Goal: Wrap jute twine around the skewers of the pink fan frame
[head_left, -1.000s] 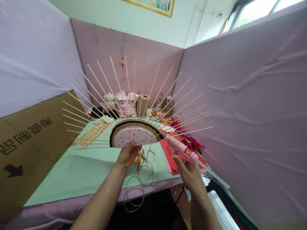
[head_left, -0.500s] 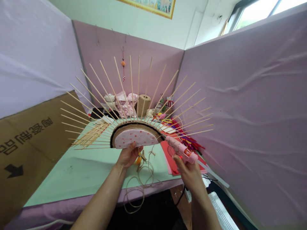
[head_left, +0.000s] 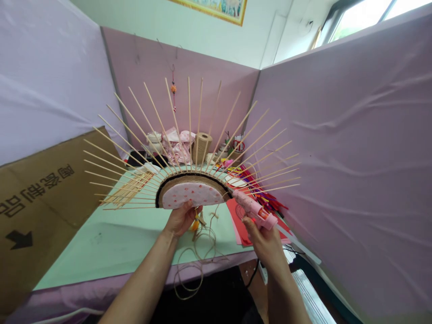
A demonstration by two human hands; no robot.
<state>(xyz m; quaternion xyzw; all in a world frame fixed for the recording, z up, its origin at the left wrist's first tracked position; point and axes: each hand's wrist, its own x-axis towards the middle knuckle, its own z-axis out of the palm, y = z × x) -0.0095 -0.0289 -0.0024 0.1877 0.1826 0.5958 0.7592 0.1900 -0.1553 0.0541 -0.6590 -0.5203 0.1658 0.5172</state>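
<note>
My left hand (head_left: 182, 219) grips the lower edge of a half-round craft piece (head_left: 192, 195), thumb on its front. The piece has a pink dotted fabric face, a brown twine band and a black rim. Thin wooden sticks (head_left: 198, 121) fan out from its curved edge. My right hand (head_left: 265, 238) is closed around a pink hot glue gun (head_left: 253, 208). The gun's nozzle is at the right end of the band, near the black rim; whether it touches cannot be made out. Loose twine (head_left: 202, 258) hangs below the piece, beside a small yellow thing partly hidden by my left hand.
A bundle of sticks (head_left: 130, 189) lies on the green tabletop (head_left: 101, 240). Red paper (head_left: 241, 222) and colourful pipe cleaners are at the right. A twine spool (head_left: 202, 146) and pink cloth stand behind. A cardboard sheet (head_left: 43, 202) leans at the left; fabric-covered partitions surround the table.
The stick fan has tilted slightly, its upper tips shifting to the right. Both hands keep their holds, and the glue gun stays at the band's right end.
</note>
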